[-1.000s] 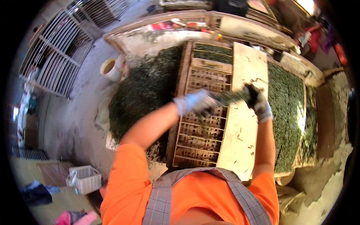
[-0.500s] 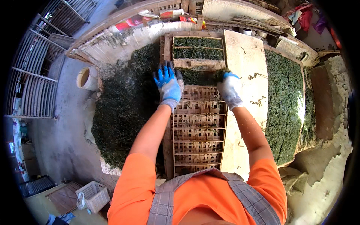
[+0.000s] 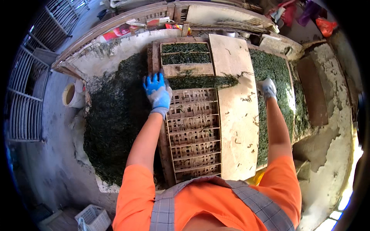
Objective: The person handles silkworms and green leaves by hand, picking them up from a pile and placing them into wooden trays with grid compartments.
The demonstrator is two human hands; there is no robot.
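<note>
Blue-and-white glove on left hand (image 3: 158,93), white glove on right hand (image 3: 267,87), dark green leaves (image 3: 111,115), tan woven tray (image 3: 194,133), orange sleeves (image 3: 133,196).

leaves (image 3: 111,123) left of frame (image 3: 192,131); board (image 3: 237,127) right

Bare wooden board (image 3: 236,115) lies open — leaf heaps (image 3: 111,119) seemingly flank it.

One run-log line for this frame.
left hand: flat on woven frame edge | right hand: on green leaves | plank: between
</note>
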